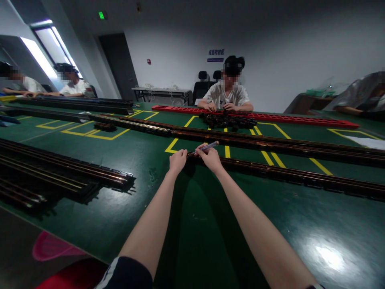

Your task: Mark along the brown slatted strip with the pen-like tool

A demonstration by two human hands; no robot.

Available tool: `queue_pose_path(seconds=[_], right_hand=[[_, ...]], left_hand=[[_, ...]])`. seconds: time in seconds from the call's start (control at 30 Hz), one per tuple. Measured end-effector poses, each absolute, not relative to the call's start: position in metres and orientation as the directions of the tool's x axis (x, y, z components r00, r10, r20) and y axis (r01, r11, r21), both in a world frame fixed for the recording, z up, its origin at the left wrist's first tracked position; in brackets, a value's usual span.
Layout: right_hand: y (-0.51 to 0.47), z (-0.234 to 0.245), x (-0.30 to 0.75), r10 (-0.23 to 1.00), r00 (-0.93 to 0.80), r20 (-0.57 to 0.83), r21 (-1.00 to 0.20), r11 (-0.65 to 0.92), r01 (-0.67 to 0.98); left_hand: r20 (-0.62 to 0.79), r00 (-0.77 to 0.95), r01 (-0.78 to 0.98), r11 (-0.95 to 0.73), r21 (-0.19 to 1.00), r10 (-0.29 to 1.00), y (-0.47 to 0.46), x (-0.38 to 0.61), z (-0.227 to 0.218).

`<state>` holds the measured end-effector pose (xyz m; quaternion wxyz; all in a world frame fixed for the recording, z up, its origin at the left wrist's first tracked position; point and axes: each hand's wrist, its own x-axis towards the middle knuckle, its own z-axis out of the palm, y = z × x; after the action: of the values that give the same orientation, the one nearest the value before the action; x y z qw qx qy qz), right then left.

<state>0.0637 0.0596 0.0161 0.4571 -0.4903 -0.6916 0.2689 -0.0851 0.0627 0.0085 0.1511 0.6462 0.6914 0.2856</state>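
"What are the hands working on?"

"A long dark strip (288, 175) on the green table (288, 212), its left end straight ahead of the person, the rest running off to the right. The left hand (178, 160) is curled closed on that end; the right hand (210, 157), just beside it, grips a pen (207, 147) slanted over the strip."

"And the room?"

"White walls, a dark door (117, 64) and a narrow side table (162, 91) at the back. A co-worker (225, 94) sits across, behind a pile of dark parts (228, 120) and a long red tray (300, 117). Other people sit at far left and far right."

"Where are the edges?"

"The near edge slants down at lower left, with a pink basket (55, 249) below it. Bundled strips (66, 164) lie inside that edge. Green surface shows between them and the left forearm, and right of the right forearm. Beyond the hands, more strips (240, 138) cross the yellow tape (227, 151)."

"Any writing?"

"The wall sign (216, 52) reads 成品存放区; the line on its purple band is too small. A green sign (101, 15) glows at upper left."
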Motion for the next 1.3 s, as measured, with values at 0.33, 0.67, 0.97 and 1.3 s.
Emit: queue_pose_path(seconds=[0.33,0.67,0.97,1.3], right_hand=[[0.0553,0.0213,0.0640,0.920,-0.051,0.389,-0.832,0.375,0.408],[0.0525,0.0249,0.0645,0.932,-0.074,0.356,-0.824,0.350,0.446],[0.0574,0.0206,0.0651,0.927,-0.062,0.369,-0.842,0.362,0.399],[0.0552,0.0216,0.0708,0.917,-0.068,0.394,-0.859,0.393,0.328]], left_hand=[[0.148,-0.120,0.808,0.010,0.588,0.982,0.0603,-0.0845,0.0111],[0.149,-0.123,0.820,0.016,0.572,0.981,0.0600,-0.0828,0.0105],[0.152,-0.121,0.818,0.012,0.575,0.981,0.0590,-0.0821,0.0119],[0.154,-0.095,0.808,-0.014,0.589,0.984,0.0593,-0.0812,0.0123]])
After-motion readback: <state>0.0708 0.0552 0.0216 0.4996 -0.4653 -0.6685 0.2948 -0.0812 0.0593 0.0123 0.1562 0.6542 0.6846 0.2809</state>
